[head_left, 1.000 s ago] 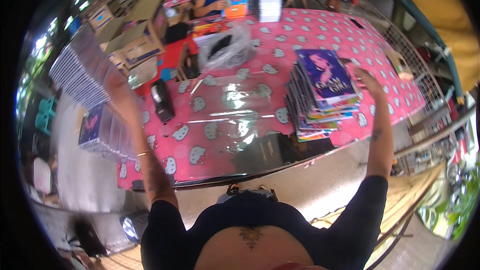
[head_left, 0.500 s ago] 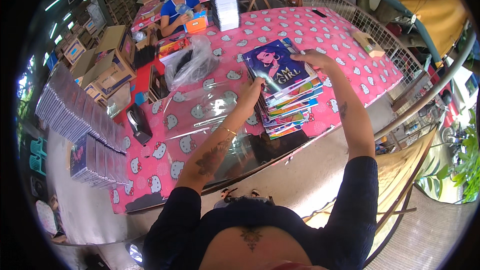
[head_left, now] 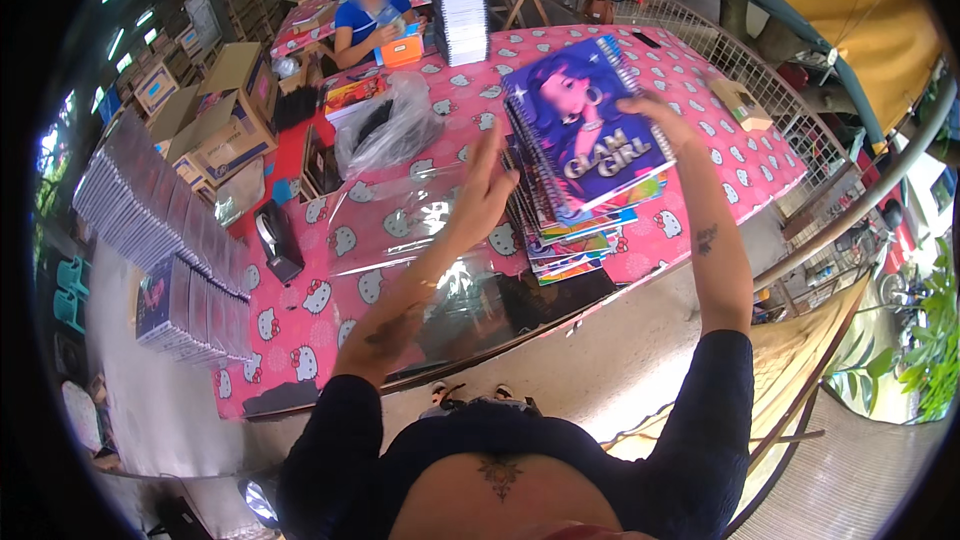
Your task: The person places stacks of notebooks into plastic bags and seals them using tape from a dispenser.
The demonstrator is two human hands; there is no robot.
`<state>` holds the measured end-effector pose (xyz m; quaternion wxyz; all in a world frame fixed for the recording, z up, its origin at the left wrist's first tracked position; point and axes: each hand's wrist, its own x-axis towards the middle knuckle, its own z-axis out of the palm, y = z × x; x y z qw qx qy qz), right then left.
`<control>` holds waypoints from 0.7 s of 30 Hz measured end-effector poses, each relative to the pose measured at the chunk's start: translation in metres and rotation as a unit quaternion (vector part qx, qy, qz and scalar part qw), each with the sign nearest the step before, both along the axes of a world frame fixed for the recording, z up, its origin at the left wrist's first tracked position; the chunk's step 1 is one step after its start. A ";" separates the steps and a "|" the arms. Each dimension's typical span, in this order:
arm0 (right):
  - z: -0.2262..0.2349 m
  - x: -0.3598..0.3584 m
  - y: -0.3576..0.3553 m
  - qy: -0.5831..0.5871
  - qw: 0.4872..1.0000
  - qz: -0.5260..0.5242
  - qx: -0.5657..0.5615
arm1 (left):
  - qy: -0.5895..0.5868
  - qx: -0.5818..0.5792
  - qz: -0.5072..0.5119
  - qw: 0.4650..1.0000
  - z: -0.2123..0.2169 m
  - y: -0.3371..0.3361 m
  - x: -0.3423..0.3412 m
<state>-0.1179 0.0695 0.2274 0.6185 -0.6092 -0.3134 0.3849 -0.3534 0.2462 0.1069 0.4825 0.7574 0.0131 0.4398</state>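
Note:
My right hand (head_left: 657, 118) grips the right edge of purple spiral notebooks (head_left: 580, 140) with a drawn, long-haired figure on the cover. They are raised and tilted above a loose pile of colourful notebooks (head_left: 575, 250) near the table's front edge; how many I hold cannot be made out. To the left of the pile, my left hand (head_left: 487, 192) is open, its fingers extended and thumb apart, touching nothing that I can see. A clear plastic sheet (head_left: 400, 225) lies on the pink patterned table (head_left: 720, 70) beyond my left forearm.
At the left stand stacks of wrapped notebooks (head_left: 150, 210), a black tape dispenser (head_left: 278, 242) and an open cardboard box (head_left: 225, 115). A clear plastic bag (head_left: 390, 130) lies mid-table. Farther back, a tall notebook stack (head_left: 460, 20) stands near a seated person (head_left: 365, 20) in blue.
The purple notebooks have risen off the pile and tilted in my right hand. My left hand has let go of their left edge and opened.

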 end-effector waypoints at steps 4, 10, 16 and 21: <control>0.027 -0.043 0.020 0.065 0.995 0.076 0.018 | -0.088 0.516 0.170 0.835 0.049 0.006 -0.065; -0.002 -0.180 0.102 0.092 0.952 0.241 0.165 | -0.047 0.501 0.158 0.850 0.093 0.033 -0.209; -0.145 -0.348 0.222 -0.040 0.921 0.299 0.249 | -0.030 -0.190 0.234 0.953 -0.016 0.069 -0.373; -0.237 -0.479 0.286 0.011 0.921 0.344 0.181 | 0.019 -0.325 0.282 0.902 -0.131 0.094 -0.509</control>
